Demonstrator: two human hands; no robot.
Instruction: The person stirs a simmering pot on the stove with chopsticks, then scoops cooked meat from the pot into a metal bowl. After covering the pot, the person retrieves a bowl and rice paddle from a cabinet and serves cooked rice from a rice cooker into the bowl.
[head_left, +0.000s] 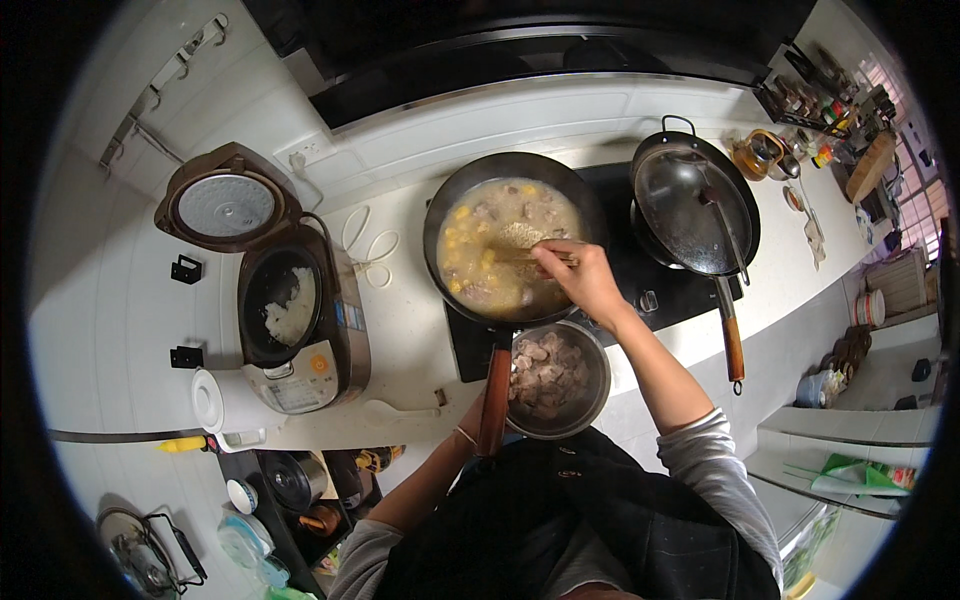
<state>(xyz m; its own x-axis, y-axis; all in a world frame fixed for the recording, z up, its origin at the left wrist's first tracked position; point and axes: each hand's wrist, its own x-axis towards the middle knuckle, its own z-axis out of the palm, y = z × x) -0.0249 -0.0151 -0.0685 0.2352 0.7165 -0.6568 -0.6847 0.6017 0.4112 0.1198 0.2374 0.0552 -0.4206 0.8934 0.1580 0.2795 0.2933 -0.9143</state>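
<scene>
My right hand (574, 274) is closed around wooden chopsticks (514, 256), whose far ends reach into the cloudy broth of a black wok (442, 202). Meat pieces and yellow chunks float there. Just below the wok, in front of my body, is a metal bowl (602, 390) of brownish meat pieces (547, 371). My left hand (474, 420) is at the bowl's left side, mostly hidden behind the wok's wooden handle (493, 397), so its fingers cannot be made out.
An open rice cooker (352, 330) with some white rice (291, 311) stands at left, a white spoon (397, 412) near it. On the right of the black cooktop (675, 304) sits a second pan (750, 202) with a glass lid and a ladle. Jars (757, 154) stand beyond.
</scene>
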